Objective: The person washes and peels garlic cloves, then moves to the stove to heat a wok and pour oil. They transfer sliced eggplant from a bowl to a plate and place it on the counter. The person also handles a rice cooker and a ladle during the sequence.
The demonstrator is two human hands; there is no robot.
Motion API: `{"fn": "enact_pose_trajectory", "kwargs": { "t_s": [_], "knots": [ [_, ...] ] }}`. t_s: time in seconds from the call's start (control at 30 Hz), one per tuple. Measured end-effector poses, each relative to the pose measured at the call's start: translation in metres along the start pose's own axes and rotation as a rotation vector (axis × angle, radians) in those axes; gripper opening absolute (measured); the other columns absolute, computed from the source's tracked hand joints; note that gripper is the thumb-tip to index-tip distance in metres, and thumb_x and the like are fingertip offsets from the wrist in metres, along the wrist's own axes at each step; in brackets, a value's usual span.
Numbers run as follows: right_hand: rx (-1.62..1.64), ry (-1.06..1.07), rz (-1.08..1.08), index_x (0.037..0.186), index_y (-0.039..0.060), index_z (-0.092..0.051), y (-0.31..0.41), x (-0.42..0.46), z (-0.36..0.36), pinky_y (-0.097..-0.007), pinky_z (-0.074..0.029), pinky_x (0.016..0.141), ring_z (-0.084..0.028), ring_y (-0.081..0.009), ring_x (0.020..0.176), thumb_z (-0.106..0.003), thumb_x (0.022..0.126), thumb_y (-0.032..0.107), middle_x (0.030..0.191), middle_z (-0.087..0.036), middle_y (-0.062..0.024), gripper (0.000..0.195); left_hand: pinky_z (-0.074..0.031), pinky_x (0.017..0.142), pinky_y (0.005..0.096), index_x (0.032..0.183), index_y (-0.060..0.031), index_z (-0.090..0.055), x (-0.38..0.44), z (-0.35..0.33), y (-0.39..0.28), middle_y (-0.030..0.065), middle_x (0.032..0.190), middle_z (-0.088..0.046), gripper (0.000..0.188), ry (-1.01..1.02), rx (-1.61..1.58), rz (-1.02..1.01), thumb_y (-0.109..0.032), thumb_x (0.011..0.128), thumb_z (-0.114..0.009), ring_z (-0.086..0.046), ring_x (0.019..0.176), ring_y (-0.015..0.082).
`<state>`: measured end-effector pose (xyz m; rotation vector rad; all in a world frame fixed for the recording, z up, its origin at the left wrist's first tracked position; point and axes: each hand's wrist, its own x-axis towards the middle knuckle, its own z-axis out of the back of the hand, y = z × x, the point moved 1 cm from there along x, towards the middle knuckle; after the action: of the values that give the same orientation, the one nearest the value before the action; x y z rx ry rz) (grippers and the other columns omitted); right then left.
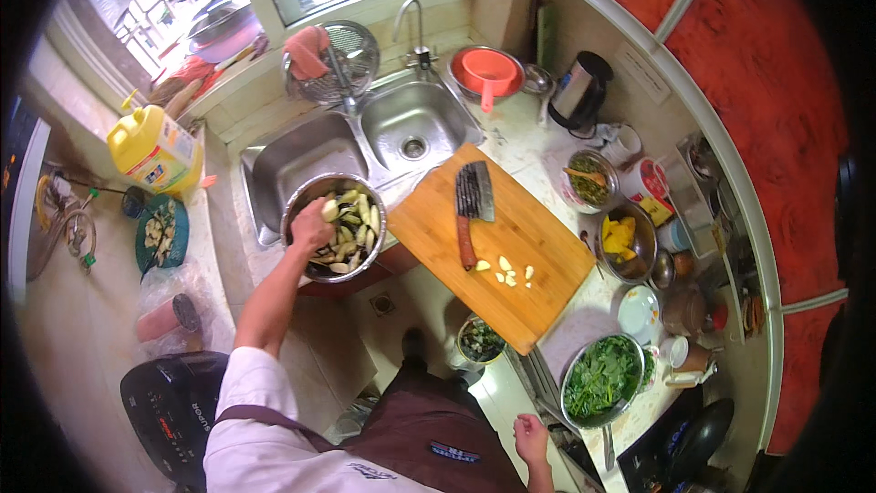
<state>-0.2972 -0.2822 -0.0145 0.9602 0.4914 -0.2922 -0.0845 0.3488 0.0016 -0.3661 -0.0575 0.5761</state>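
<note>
My left hand [313,226] reaches into a steel bowl [376,255] by the sink's front edge, its fingers around a pale eggplant piece [330,210]. More cut eggplant pieces [347,227] lie in the bowl. Down at the lower right, my right hand [532,437] hangs at my side with curled fingers; whether it holds anything cannot be told. To the right of the bowl lies a wooden cutting board [527,219]. On it rest a cleaver [482,192] with a wooden handle [466,241] and several peeled garlic pieces [505,263].
A double sink [308,150] is behind the bowl. Leafy greens [602,380] fill a strainer at right, near a bowl of yellow pieces [619,236]. A yellow jug [154,150] and a black cooker [171,418] are at left. On the floor stands a bin [482,341].
</note>
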Motion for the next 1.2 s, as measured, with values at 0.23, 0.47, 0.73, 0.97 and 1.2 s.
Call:
{"fn": "enact_pose_trajectory", "kwargs": {
  "t_s": [0.23, 0.47, 0.73, 0.97, 1.2],
  "knots": [
    [-0.169, 0.138, -0.01, 0.1, 0.0024, -0.066, -0.01, 0.028, -0.018, -0.0299, -0.053, 0.069, -0.066, -0.0175, 0.072, -0.063, 0.087, 0.02, 0.081, -0.069, -0.0108, 0.022, -0.033, 0.101, 0.0627, 0.151, -0.0196, -0.015, -0.022, 0.019, -0.048, 0.005, 0.156, -0.019, 0.124, 0.258, 0.241, -0.162, -0.052, 0.052, -0.082, -0.032, 0.133, 0.0436],
    [-0.281, 0.202, -0.107, 0.098, 0.0032, -0.066, -0.026, 0.016, -0.01, -0.0325, -0.053, 0.073, -0.067, -0.0211, 0.078, -0.063, 0.086, 0.024, 0.086, -0.069, -0.0119, 0.024, -0.047, 0.092, 0.0434, 0.132, -0.0155, -0.049, -0.019, -0.023, -0.048, 0.0104, 0.119, -0.058, 0.069, -0.069, 0.144, -0.197, -0.026, 0.068, -0.074, -0.052, 0.111, 0.035],
    [-0.174, 0.198, -0.075, 0.098, 0.003, -0.065, -0.031, 0.021, -0.01, -0.0355, -0.053, 0.074, -0.067, -0.0268, 0.08, -0.063, 0.085, 0.023, 0.088, -0.068, -0.0153, 0.024, -0.047, 0.094, 0.0389, 0.127, -0.0114, -0.054, -0.011, 0.024, -0.02, 0.0123, 0.12, -0.061, 0.069, 0.143, 0.059, -0.249, -0.031, 0.065, -0.08, -0.059, 0.109, 0.0287],
    [-0.229, 0.267, -0.116, 0.097, -0.0002, -0.065, -0.022, 0.027, -0.018, -0.0313, -0.052, 0.068, -0.066, -0.0197, 0.071, -0.062, 0.085, 0.019, 0.079, -0.069, -0.0124, 0.023, -0.044, 0.093, 0.0565, 0.15, -0.0164, -0.018, -0.041, 0.007, -0.04, 0.0093, 0.154, -0.025, 0.114, 0.236, 0.337, -0.241, -0.058, 0.06, -0.074, -0.046, 0.117, 0.0489],
    [-0.215, 0.237, -0.136, 0.095, -0.0006, -0.065, -0.043, 0.032, -0.01, -0.0312, -0.051, 0.066, -0.065, -0.0189, 0.068, -0.063, 0.085, 0.018, 0.076, -0.067, -0.0118, 0.021, -0.048, 0.091, 0.0428, 0.129, -0.0129, -0.049, -0.019, -0.019, -0.019, 0.0109, 0.12, -0.058, 0.066, 0.087, 0.087, -0.069, -0.03, 0.07, -0.072, -0.057, 0.108, 0.0318]
  ]
}}
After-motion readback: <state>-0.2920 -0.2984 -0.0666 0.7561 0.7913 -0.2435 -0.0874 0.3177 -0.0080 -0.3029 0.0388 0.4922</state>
